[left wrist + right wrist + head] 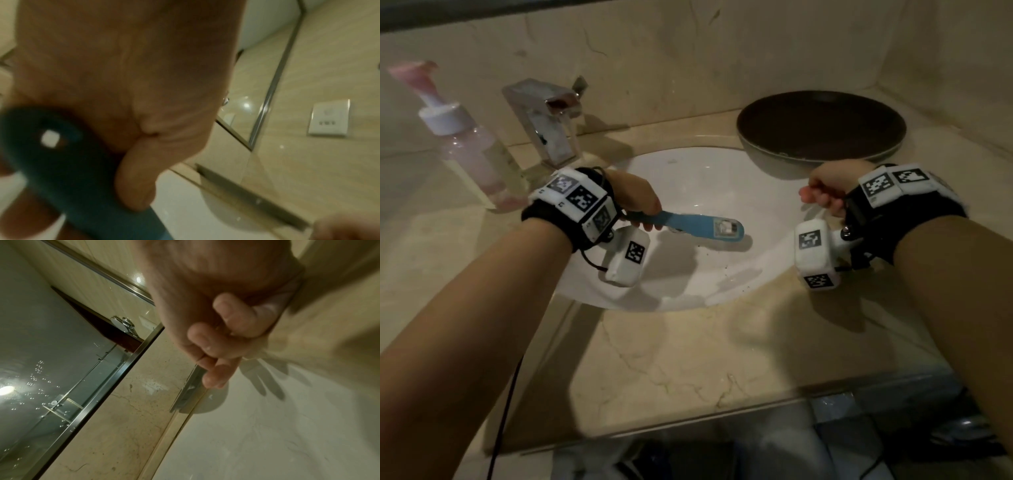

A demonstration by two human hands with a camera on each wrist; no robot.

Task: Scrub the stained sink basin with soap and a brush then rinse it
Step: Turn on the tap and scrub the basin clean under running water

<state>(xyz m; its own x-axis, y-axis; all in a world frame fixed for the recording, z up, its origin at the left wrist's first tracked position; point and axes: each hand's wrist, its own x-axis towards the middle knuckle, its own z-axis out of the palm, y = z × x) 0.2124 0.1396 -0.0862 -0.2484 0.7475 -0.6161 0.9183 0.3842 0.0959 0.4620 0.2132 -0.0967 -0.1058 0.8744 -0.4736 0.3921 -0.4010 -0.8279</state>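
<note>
A white oval sink basin (702, 178) is set in a beige marble counter, with small dark specks on its near slope. My left hand (642, 210) grips the handle of a blue brush (688, 222), whose head (726, 228) lies low over the middle of the basin, bristles facing down. In the left wrist view my thumb (133, 183) curls round the dark blue handle (72, 170). My right hand (822, 195) hovers over the basin's right rim, fingers curled into the palm (218, 344), holding nothing. A pink pump soap bottle (465, 150) stands at the left.
A square chrome faucet (548, 123) stands behind the basin's left side, no water running. A round dark pan (822, 126) rests on the counter at the back right, overlapping the sink rim. Marble walls close the back and right. The counter's front edge (688, 414) lies near me.
</note>
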